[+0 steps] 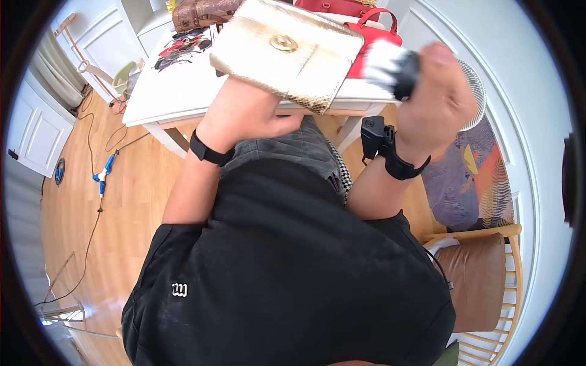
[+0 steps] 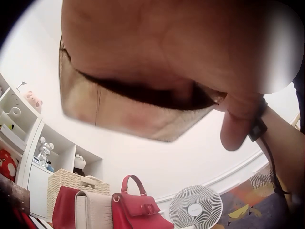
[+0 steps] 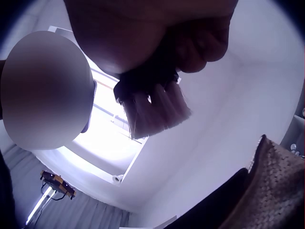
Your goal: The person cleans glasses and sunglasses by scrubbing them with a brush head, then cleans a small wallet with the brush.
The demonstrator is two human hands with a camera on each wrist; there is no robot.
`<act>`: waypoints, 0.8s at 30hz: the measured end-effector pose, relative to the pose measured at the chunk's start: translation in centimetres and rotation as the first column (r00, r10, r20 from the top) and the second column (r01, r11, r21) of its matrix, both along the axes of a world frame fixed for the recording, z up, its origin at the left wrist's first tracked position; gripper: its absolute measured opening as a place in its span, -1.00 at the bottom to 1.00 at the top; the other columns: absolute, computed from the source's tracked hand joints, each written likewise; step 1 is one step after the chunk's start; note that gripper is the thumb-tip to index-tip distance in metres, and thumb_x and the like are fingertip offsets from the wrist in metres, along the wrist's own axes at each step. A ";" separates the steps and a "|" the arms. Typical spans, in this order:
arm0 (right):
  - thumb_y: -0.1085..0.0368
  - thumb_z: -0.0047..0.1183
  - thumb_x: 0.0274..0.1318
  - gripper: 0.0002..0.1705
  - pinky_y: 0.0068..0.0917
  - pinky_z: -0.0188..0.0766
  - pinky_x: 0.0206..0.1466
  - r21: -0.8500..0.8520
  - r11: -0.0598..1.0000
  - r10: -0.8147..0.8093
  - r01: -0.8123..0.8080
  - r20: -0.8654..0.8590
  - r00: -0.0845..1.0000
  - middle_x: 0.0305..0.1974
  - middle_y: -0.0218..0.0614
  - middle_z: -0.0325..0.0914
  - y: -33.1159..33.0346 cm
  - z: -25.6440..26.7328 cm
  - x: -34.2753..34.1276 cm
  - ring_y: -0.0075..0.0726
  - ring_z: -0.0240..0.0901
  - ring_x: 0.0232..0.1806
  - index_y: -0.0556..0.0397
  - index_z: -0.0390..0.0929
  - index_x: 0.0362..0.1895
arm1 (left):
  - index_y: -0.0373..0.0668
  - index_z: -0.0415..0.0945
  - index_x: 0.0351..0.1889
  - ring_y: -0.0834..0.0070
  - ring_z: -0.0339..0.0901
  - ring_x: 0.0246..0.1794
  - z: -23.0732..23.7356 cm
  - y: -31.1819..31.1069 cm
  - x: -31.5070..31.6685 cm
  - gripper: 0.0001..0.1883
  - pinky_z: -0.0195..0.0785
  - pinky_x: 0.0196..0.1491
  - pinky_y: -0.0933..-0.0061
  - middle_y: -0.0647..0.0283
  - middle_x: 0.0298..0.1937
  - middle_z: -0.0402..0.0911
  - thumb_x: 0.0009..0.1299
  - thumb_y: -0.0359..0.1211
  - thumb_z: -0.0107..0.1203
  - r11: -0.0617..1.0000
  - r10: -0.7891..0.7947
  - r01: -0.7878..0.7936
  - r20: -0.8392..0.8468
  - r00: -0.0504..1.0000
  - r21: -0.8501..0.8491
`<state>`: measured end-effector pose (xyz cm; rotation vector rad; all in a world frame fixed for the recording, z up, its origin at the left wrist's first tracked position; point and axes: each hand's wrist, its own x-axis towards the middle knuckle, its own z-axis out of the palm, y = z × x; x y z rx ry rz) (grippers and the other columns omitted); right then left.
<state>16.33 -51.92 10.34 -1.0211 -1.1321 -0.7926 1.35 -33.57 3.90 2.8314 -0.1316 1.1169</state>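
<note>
A gold snakeskin-textured clutch [image 1: 287, 49] with a round clasp is held up over the table's near edge. My left hand [image 1: 253, 110] carries it with the fingers inside its opening, where they are mostly hidden. The left thumb stands straight, outside and apart from the clutch. In the left wrist view the dark opening of the clutch [image 2: 138, 119] surrounds the fingers. My right hand [image 1: 439, 100] grips a brush [image 1: 405, 73] with a black body and pale bristles, blurred, just right of the clutch. In the right wrist view the bristles of the brush [image 3: 157, 112] point away from the curled fingers.
On the white table [image 1: 165, 91] lie several pairs of glasses [image 1: 183, 49], a brown case [image 1: 204, 13] and a red handbag [image 1: 372, 39]. A white fan [image 1: 473, 91] stands right of the table. A wooden chair with a brown cushion [image 1: 473, 283] is at lower right.
</note>
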 end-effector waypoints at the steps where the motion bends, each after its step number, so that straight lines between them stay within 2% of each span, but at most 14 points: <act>1: 0.35 0.12 0.45 -0.67 -0.51 0.19 -0.50 -0.225 0.974 0.068 -0.037 0.130 0.989 -0.55 -0.40 0.48 -0.3 0.6 0.0 -0.57 0.29 -0.58 0.25 0.54 -0.44 | -0.17 0.60 0.25 -0.03 0.51 0.32 0.0 -0.2 0.0 -0.34 0.39 0.36 0.06 -0.05 0.27 0.61 0.17 -0.12 0.34 1.000 -0.027 0.028 -0.037 0.999 0.011; 3: 0.27 0.20 0.34 -0.66 -0.32 0.20 -0.51 -0.466 0.884 0.125 0.020 0.278 0.952 -0.66 -0.25 0.35 0.6 1.5 -0.4 -0.41 0.32 -0.64 0.16 0.57 -0.52 | -0.20 0.61 0.23 -0.04 0.52 0.30 0.2 -1.2 -0.3 -0.36 0.40 0.36 0.06 -0.07 0.24 0.62 0.17 -0.13 0.33 0.998 -0.066 0.067 -0.069 0.995 0.012; 4: 0.27 0.20 0.34 -0.66 -0.32 0.20 -0.51 -0.466 0.884 0.125 0.019 0.276 0.953 -0.66 -0.25 0.35 0.8 1.4 -0.4 -0.41 0.32 -0.64 0.16 0.57 -0.52 | -0.22 0.62 0.20 -0.04 0.53 0.29 0.3 -1.6 -0.4 -0.37 0.40 0.37 0.06 -0.09 0.21 0.63 0.16 -0.14 0.32 0.994 -0.104 0.106 -0.096 0.990 0.017; 6: 0.22 0.18 0.33 -0.64 -0.26 0.24 -0.50 -0.758 0.643 0.283 -0.107 0.105 0.953 -0.64 -0.17 0.38 1.0 1.4 0.1 -0.17 0.35 -0.63 0.17 0.58 -0.50 | -0.23 0.63 0.18 -0.04 0.54 0.28 0.3 -2.5 -0.5 -0.39 0.40 0.37 0.04 -0.09 0.19 0.63 0.16 -0.16 0.32 0.992 -0.102 0.105 -0.047 0.994 0.064; 7: 0.22 0.18 0.33 -0.64 -0.26 0.24 -0.50 -0.763 0.638 0.288 -0.105 0.109 0.952 -0.64 -0.17 0.38 0.9 1.5 0.3 -0.17 0.35 -0.63 0.17 0.58 -0.50 | -0.24 0.63 0.16 -0.04 0.55 0.27 0.2 -2.8 -0.5 -0.41 0.39 0.37 0.02 -0.09 0.17 0.64 0.16 -0.17 0.31 0.990 -0.101 0.101 0.001 0.995 0.104; 9: 0.15 0.15 0.35 -0.58 -0.23 0.28 -0.47 -0.762 0.647 -0.039 -0.019 -0.059 0.998 -0.63 -0.10 0.42 0.3 1.4 1.0 0.00 0.38 -0.60 0.21 0.55 -0.50 | -0.23 0.65 0.13 -0.04 0.55 0.25 -0.1 -2.7 -0.4 -0.45 0.38 0.36 -0.02 -0.05 0.15 0.64 0.17 -0.18 0.31 0.991 -0.097 0.098 -0.019 0.995 0.085; 10: 0.13 0.14 0.35 -0.56 -0.24 0.31 -0.44 -0.704 0.701 -0.176 0.116 -0.013 0.984 -0.62 -0.08 0.44 0.2 1.2 1.5 -0.04 0.43 -0.59 0.22 0.55 -0.49 | -0.23 0.65 0.12 -0.03 0.55 0.25 0.0 -2.6 -0.4 -0.45 0.39 0.35 -0.01 -0.03 0.16 0.63 0.17 -0.19 0.31 0.992 -0.077 0.085 -0.082 0.994 0.091; 13: 0.13 0.14 0.36 -0.57 -0.23 0.32 -0.42 -0.672 0.731 -0.150 0.119 0.013 0.989 -0.62 -0.09 0.43 0.0 1.0 1.5 -0.04 0.42 -0.58 0.21 0.55 -0.50 | -0.23 0.65 0.11 -0.01 0.56 0.22 -0.2 -2.5 -0.3 -0.46 0.41 0.32 0.02 0.00 0.13 0.64 0.17 -0.19 0.32 0.990 -0.065 0.076 -0.089 0.994 0.121; 15: 0.18 0.13 0.38 -0.61 -0.23 0.32 -0.42 -0.761 0.647 0.153 -0.047 0.069 0.986 -0.58 -0.12 0.43 0.1 1.1 0.6 -0.05 0.39 -0.56 0.17 0.55 -0.49 | -0.24 0.65 0.09 0.00 0.58 0.19 -0.1 -2.4 -0.2 -0.47 0.43 0.30 0.04 0.00 0.10 0.65 0.17 -0.19 0.32 0.986 -0.067 0.072 -0.036 0.997 0.153; 17: 0.23 0.14 0.40 -0.63 -0.31 0.31 -0.43 -0.821 0.503 0.471 -0.271 -0.003 0.882 -0.57 -0.17 0.42 0.5 1.3 -0.2 -0.08 0.36 -0.56 0.19 0.52 -0.48 | -0.22 0.67 0.06 0.01 0.60 0.16 0.0 -2.3 -0.4 -0.50 0.46 0.27 0.07 0.00 0.09 0.67 0.18 -0.17 0.34 0.997 -0.052 0.054 -0.022 0.998 0.055; 19: 0.24 0.15 0.44 -0.67 -0.43 0.34 -0.42 -0.671 0.567 0.564 -0.479 -0.107 0.818 -0.56 -0.31 0.50 0.0 0.6 0.5 -0.40 0.36 -0.57 0.23 0.58 -0.39 | -0.22 0.68 0.04 0.01 0.61 0.15 0.1 -2.2 -0.7 -0.51 0.46 0.26 0.07 0.00 0.09 0.67 0.19 -0.17 0.34 0.997 -0.035 0.038 -0.031 0.999 0.072; 21: 0.21 0.12 0.48 -0.69 -0.47 0.36 -0.40 -0.344 0.820 0.389 -0.458 -0.252 0.886 -0.48 -0.41 0.60 0.2 -0.7 1.6 -0.59 0.42 -0.46 0.22 0.65 -0.27 | -0.22 0.69 0.02 0.00 0.62 0.14 0.5 -1.9 -0.8 -0.52 0.46 0.26 0.07 -0.01 0.10 0.67 0.19 -0.16 0.34 0.997 -0.013 0.015 -0.021 1.000 0.082; 22: 0.19 0.08 0.52 -0.69 -0.56 0.40 -0.32 -0.299 0.873 0.298 -0.386 -0.299 0.906 -0.38 -0.44 0.66 0.4 -0.6 2.6 -0.64 0.48 -0.38 0.19 0.68 -0.20 | -0.22 0.69 0.02 0.00 0.61 0.14 0.6 -1.8 -1.1 -0.52 0.46 0.26 0.07 -0.01 0.11 0.67 0.19 -0.16 0.34 0.997 0.004 0.000 -0.056 0.998 0.075; 24: 0.19 0.07 0.52 -0.68 -0.58 0.41 -0.28 -0.278 0.861 0.306 -0.425 -0.385 0.871 -0.36 -0.42 0.67 1.6 -1.1 4.3 -0.63 0.50 -0.35 0.19 0.68 -0.21 | -0.22 0.69 0.02 0.00 0.61 0.15 0.7 -1.8 -1.3 -0.52 0.46 0.26 0.08 -0.01 0.11 0.67 0.19 -0.15 0.34 0.998 0.023 -0.017 -0.091 0.996 0.064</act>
